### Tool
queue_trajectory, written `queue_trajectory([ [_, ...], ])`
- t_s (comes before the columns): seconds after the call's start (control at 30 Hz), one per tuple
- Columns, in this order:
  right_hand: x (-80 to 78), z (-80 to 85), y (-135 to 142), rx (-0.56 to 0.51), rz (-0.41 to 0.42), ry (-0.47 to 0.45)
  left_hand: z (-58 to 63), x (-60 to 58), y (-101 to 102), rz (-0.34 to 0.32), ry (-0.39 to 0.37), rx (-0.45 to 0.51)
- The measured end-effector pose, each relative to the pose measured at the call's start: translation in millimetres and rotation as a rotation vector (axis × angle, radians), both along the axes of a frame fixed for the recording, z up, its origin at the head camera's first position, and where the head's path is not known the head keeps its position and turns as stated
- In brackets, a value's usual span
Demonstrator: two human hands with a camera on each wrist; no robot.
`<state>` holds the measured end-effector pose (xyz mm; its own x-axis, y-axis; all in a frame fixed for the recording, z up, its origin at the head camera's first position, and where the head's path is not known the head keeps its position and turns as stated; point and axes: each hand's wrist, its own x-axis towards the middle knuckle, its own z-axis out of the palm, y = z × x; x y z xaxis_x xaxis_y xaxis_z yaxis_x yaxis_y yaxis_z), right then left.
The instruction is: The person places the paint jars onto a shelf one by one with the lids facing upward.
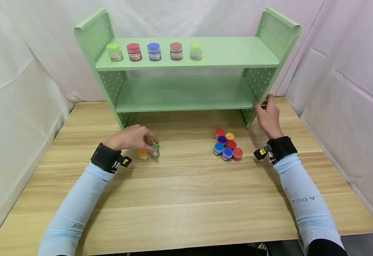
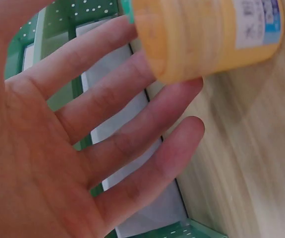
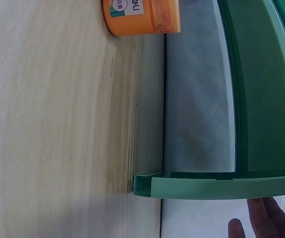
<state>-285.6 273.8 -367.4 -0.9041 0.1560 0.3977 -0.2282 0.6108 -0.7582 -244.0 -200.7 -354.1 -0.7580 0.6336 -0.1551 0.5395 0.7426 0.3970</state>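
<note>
My left hand (image 1: 134, 138) reaches over two small paint jars on the table, thumb and forefinger pinching the green-lidded jar (image 1: 155, 151). Beside it stands an orange-yellow jar (image 1: 143, 154), which looms close to the spread other fingers (image 2: 132, 139) in the left wrist view; there only a sliver of green shows at the top. On the other side, my right hand (image 1: 268, 116) is at the right side panel of a green two-tier shelf (image 1: 186, 93). In the right wrist view its fingertips (image 3: 259, 214) touch the panel's outer face.
Several paint jars with red, blue and orange lids, including a light blue one (image 1: 218, 148), cluster at the table's centre right. On the upper tier stand several more in a row, among them a blue jar (image 1: 154, 52). White cloth (image 1: 23, 106) encloses the wooden table (image 1: 180, 199).
</note>
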Motion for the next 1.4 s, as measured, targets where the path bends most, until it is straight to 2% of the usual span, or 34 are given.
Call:
queue_trajectory([
  [0.13,0.8,0.4,0,0.001,0.008,0.003,-2.4,-0.4,2,-0.010,0.010,-0.026],
  [0.4,0.4,1.5,0,-0.002,0.002,0.005,-4.8,-2.3,5,-0.016,0.025,-0.013],
  [0.67,1.2,0.4,0,-0.015,0.015,-0.018,-6.1,-1.5,5,-0.022,0.032,0.049],
  [1.03,0.1,0.1,0,-0.008,0.008,-0.014,-9.9,-3.2,7,-0.065,0.076,0.091],
  [1.4,-0.3,0.0,1,0.005,-0.001,-0.002,-17.1,-6.0,8,0.017,0.122,0.064],
])
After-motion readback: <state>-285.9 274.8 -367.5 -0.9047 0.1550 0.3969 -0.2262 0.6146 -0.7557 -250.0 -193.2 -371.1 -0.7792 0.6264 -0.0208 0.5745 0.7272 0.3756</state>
